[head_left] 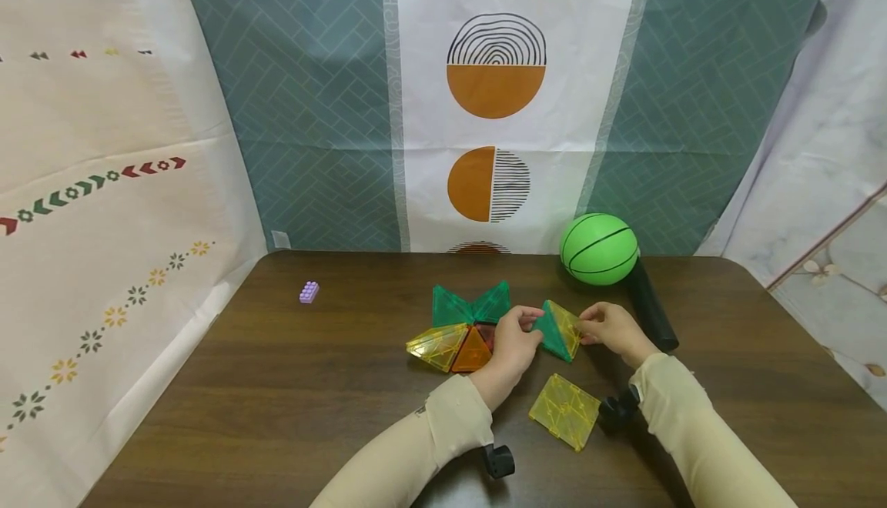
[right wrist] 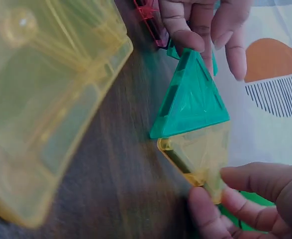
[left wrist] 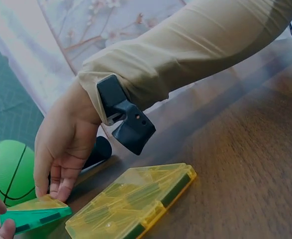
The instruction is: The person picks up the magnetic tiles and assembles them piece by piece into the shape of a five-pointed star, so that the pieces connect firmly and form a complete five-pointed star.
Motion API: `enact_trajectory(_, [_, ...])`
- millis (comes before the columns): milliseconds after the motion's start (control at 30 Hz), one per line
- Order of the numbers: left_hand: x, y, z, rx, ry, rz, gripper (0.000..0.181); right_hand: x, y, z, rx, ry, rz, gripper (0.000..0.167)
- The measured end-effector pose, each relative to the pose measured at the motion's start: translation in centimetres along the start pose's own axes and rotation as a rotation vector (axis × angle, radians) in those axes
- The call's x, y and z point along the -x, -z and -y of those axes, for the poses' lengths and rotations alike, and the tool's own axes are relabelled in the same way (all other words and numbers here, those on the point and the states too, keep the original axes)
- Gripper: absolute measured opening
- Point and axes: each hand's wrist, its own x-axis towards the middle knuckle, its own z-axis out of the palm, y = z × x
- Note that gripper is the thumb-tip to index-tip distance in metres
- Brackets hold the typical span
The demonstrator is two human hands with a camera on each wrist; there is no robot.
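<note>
A green triangular magnetic tile (head_left: 552, 334) and a yellow triangular magnetic tile (head_left: 568, 329) meet edge to edge, held just off or at the tabletop; the exact height is unclear. My left hand (head_left: 515, 341) pinches the outer tip of the green tile. On the other side, my right hand (head_left: 614, 329) grips the yellow tile's far corner between thumb and fingers, as the right wrist view shows closely. Left of these, green, yellow, orange and red tiles (head_left: 473, 350) lie joined in a cluster, partly behind my left hand. A yellow square tile (head_left: 565, 412) lies nearer me.
A green ball (head_left: 599, 249) sits at the table's back right, beside a black cylinder (head_left: 651, 305). A small purple brick (head_left: 309, 292) lies at the back left. The brown table (head_left: 277, 416) ends against a patterned cloth backdrop (head_left: 319, 108).
</note>
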Motion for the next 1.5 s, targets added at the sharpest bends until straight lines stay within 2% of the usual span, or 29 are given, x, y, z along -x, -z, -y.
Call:
enact_trajectory(167, [0.2,0.5,-0.1,0.009,-0.033,-0.012,0.026,-0.1,0.0,-0.3,-0.151,0.045,-0.024,0.032])
enact_trajectory(400, [0.2,1.7,-0.7,0.062,-0.083,-0.013,0.026,0.5,0.6,0.9,-0.242,0.096,-0.030,0.035])
enact_trajectory(600, [0.6,3.3,-1.2,0.133,-0.087,0.042,0.023,1.0,0.7,2.3,-0.254,0.122,-0.002,0.036])
enact_trajectory(667, [0.8,3.9,-1.3,0.112,-0.099,0.057,0.022,1.2,0.6,2.6,-0.257,0.122,0.012,0.037])
enact_trajectory(867, [2.0,5.8,-1.7,-0.032,-0.168,0.106,0.024,1.7,0.0,3.6,-0.263,0.120,0.049,0.037])
enact_trajectory(933, [2.2,6.2,-1.6,-0.008,-0.171,0.112,0.026,1.9,-0.2,4.0,-0.270,0.122,0.059,0.037])
enact_trajectory(1033, [2.4,6.8,-1.5,0.074,-0.131,0.106,0.030,2.2,-0.7,4.4,-0.278,0.131,0.071,0.035])
enact_trajectory(1100, [2.6,7.1,-1.4,0.098,-0.128,0.106,0.031,2.3,-1.0,4.5,-0.285,0.139,0.082,0.034])
enact_trajectory(1167, [2.9,7.4,-1.2,0.055,-0.162,0.115,0.031,2.3,-1.2,4.5,-0.300,0.147,0.096,0.034])
enact_trajectory(1333, [3.6,8.2,-0.7,-0.196,-0.333,0.133,0.035,2.1,-1.6,4.4,-0.328,0.156,0.150,0.032])
enact_trajectory(1400, [3.8,8.5,-0.7,-0.286,-0.377,0.152,0.038,2.0,-1.7,4.3,-0.324,0.149,0.169,0.031])
enact_trajectory(1500, [4.1,8.9,-0.6,-0.397,-0.412,0.198,0.041,1.9,-1.9,4.2,-0.315,0.146,0.203,0.031])
